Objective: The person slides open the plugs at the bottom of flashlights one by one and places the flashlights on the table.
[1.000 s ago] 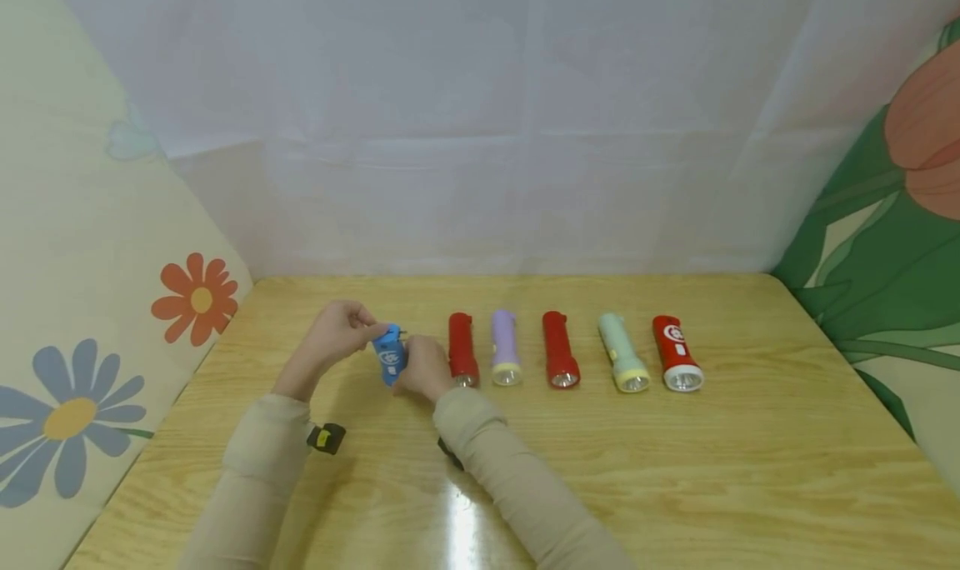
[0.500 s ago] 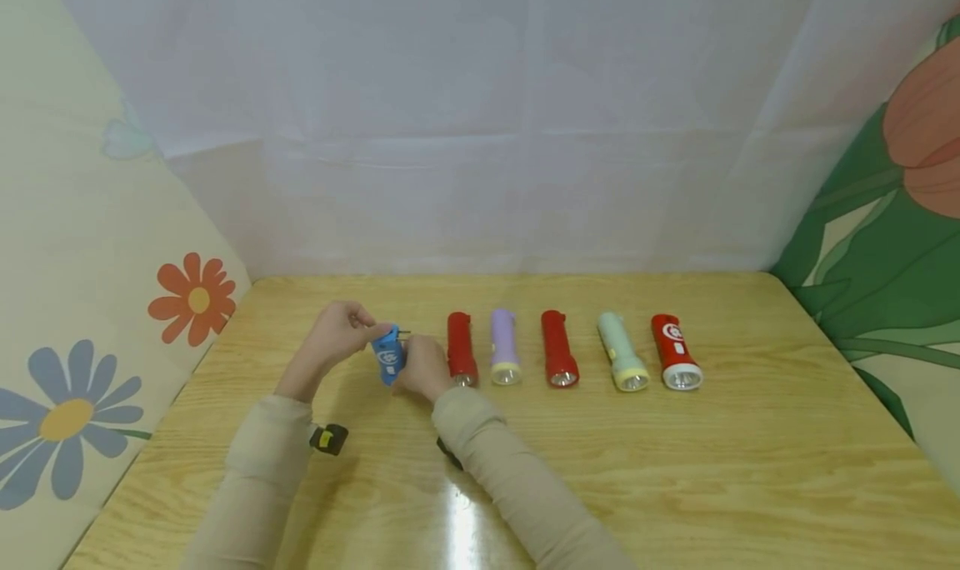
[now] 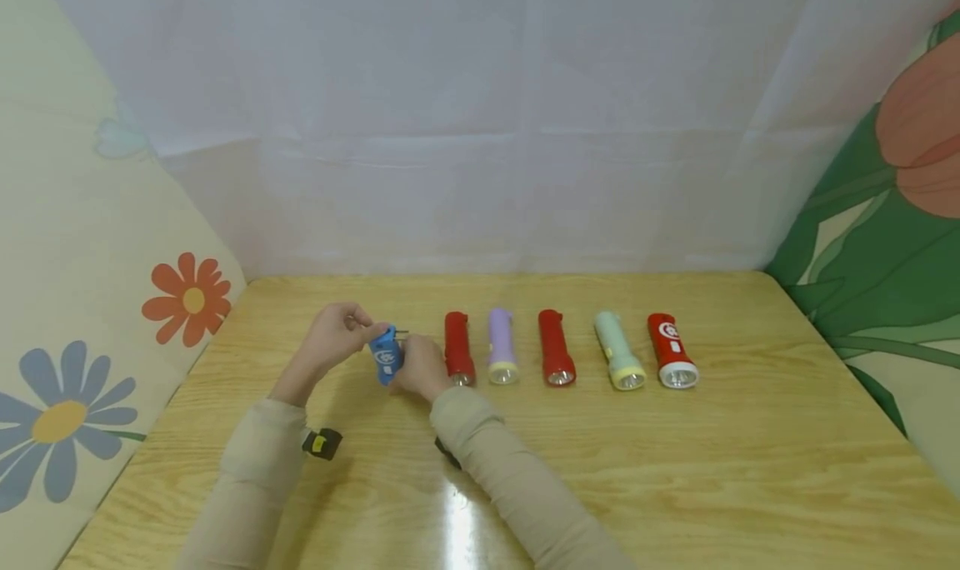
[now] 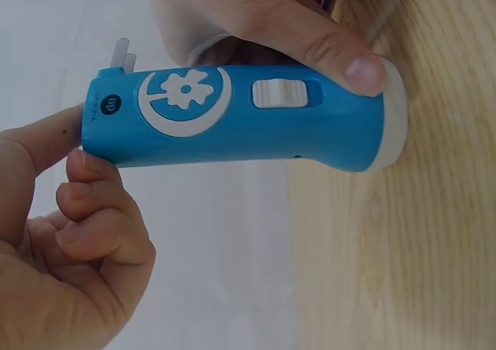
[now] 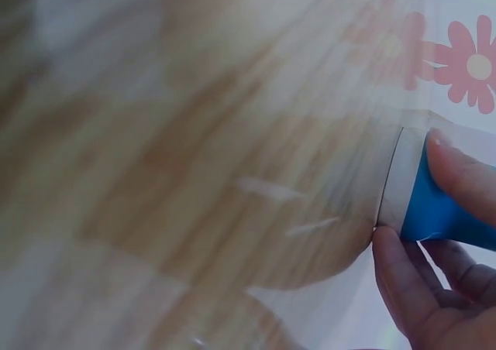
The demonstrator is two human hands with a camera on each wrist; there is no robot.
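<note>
A blue flashlight (image 3: 386, 358) with a white flower emblem and a white slide switch (image 4: 280, 93) stands head-down on the wooden table. Two metal plug prongs (image 4: 123, 56) stick out from the side of its tail end. My left hand (image 3: 335, 338) pinches that tail end between fingertips, close to the prongs. Lower down, my right hand (image 3: 422, 368) grips the body near the white head rim (image 5: 400, 183), its thumb lying along the side past the switch. Most of my right fingers are hidden behind the flashlight in the left wrist view.
Right of my hands lie several flashlights in a row: a red one (image 3: 458, 347), a purple one (image 3: 500, 341), another red one (image 3: 554, 343), a mint green one (image 3: 617, 345) and a red one with a white rim (image 3: 670, 341). A white cloth (image 3: 480, 178) hangs behind the table (image 3: 675, 470).
Both hands keep their hold on the blue flashlight. The prongs at its tail show longer than a second ago. The whole head view has shifted slightly.
</note>
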